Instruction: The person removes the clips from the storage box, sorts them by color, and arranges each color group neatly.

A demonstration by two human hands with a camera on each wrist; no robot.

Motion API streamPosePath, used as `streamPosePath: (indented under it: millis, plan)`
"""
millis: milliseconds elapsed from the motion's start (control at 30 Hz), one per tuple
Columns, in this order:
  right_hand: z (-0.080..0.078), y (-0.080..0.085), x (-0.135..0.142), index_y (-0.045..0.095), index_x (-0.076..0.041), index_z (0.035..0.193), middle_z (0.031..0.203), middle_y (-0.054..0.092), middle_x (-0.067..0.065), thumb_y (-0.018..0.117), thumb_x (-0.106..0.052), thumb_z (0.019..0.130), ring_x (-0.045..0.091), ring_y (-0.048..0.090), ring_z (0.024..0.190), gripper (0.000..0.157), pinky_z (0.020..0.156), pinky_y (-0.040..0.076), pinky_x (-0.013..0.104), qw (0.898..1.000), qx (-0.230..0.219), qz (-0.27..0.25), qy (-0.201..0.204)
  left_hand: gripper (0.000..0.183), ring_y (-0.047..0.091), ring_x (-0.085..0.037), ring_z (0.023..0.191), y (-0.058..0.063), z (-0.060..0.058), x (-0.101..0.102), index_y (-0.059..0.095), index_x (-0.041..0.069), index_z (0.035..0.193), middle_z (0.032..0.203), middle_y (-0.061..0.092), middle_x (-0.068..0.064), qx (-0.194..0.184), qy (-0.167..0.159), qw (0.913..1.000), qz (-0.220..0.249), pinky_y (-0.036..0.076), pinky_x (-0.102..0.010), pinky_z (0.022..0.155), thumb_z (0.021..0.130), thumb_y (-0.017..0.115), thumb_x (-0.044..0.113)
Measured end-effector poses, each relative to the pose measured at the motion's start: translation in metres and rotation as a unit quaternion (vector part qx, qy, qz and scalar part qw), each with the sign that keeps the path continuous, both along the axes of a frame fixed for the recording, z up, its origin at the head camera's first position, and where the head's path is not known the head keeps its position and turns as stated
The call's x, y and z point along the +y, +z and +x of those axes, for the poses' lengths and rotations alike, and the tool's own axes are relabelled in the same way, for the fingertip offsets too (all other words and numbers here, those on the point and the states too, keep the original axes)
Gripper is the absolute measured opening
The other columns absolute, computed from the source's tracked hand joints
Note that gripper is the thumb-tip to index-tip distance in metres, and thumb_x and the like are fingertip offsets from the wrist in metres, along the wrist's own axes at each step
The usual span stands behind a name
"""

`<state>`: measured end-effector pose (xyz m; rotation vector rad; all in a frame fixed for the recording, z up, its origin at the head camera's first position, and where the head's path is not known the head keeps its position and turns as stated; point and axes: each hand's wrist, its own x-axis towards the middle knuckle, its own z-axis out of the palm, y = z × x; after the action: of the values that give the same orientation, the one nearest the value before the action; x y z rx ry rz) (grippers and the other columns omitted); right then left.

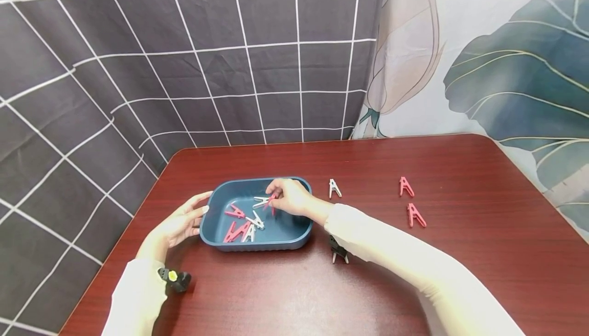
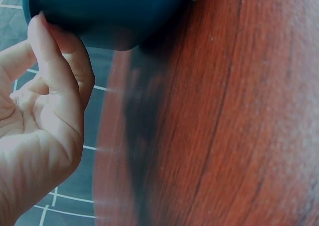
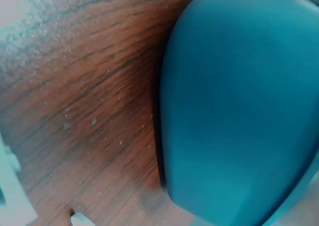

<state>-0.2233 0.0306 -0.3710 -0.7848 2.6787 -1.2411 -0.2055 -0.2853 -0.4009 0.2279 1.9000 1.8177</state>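
Note:
My right hand [image 1: 291, 198] is over the inside of a blue plastic basin [image 1: 276, 246], pinching a red clothespin [image 1: 273, 204] between thumb and fingers. Right beside it in the basin lies a white clothespin [image 1: 260, 201]. Several more red and white clothespins [image 1: 235, 211] are spread on the basin's floor, toward its left half. At the basin's left end, my left hand [image 1: 181, 222] touches the wall near the rim with extended fingertips; the left wrist view shows these fingers [image 2: 50, 61] against the blue side. The right wrist view shows the basin's outer wall [image 3: 239, 106], with the right hand out of sight.
On the reddish-brown wooden table [image 1: 368, 295], a white clothespin [image 1: 334, 188] lies right of the basin. Farther right are two red clothespins, an upper one [image 1: 406, 186] and a lower one [image 1: 416, 215]. White tips [image 1: 340, 259] show below the right wrist's black camera [image 1: 337, 246]. Curtains hang behind.

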Motion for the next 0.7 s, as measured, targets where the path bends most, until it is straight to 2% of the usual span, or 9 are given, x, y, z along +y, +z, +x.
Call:
streamPosePath:
  millis: [133, 367, 567, 700]
  plan:
    - [0.003, 0.002, 0.004, 0.062, 0.002, 0.104, 0.085, 0.066, 0.011, 0.068, -0.003, 0.082, 0.015, 0.063, 0.072, 0.024, 0.063, 0.047, 0.018, 0.999, -0.011, -0.040, -0.003, 0.041, 0.066, -0.011, 0.096, 0.000, 0.000, 0.000, 0.033, 0.029, 0.140, 0.111, 0.065, 0.008, 0.001, -0.001, 1.0000, 0.000, 0.055, -0.028, 0.077, 0.102, 0.041, 0.013]
    - [0.005, -0.001, 0.012, 0.062, 0.002, 0.098, 0.082, 0.065, 0.013, 0.065, 0.001, 0.079, 0.013, 0.061, 0.068, 0.019, 0.062, 0.047, 0.016, 0.995, 0.017, -0.095, -0.014, 0.041, 0.066, -0.011, 0.095, 0.003, 0.000, 0.001, 0.034, 0.029, 0.139, 0.109, 0.065, 0.008, 0.000, 0.006, 1.0000, -0.007, 0.055, -0.028, 0.077, 0.102, 0.042, 0.013]
    - [0.009, -0.001, 0.018, 0.061, 0.001, 0.098, 0.081, 0.063, 0.012, 0.064, 0.001, 0.080, 0.015, 0.059, 0.069, 0.018, 0.062, 0.045, 0.018, 0.988, 0.020, -0.142, -0.052, 0.045, 0.066, -0.012, 0.095, 0.005, 0.000, 0.002, 0.030, 0.026, 0.143, 0.110, 0.064, 0.008, -0.002, 0.014, 0.9996, -0.023, 0.055, -0.029, 0.078, 0.102, 0.044, 0.016]
    - [0.013, 0.001, 0.023, 0.059, 0.004, 0.101, 0.082, 0.062, 0.014, 0.062, 0.003, 0.080, 0.018, 0.062, 0.070, 0.021, 0.061, 0.045, 0.019, 0.982, 0.022, -0.180, -0.053, 0.046, 0.066, -0.012, 0.094, 0.005, 0.000, 0.002, 0.029, 0.026, 0.144, 0.109, 0.064, 0.008, -0.007, 0.020, 0.9992, -0.033, 0.055, -0.029, 0.077, 0.101, 0.044, 0.017]
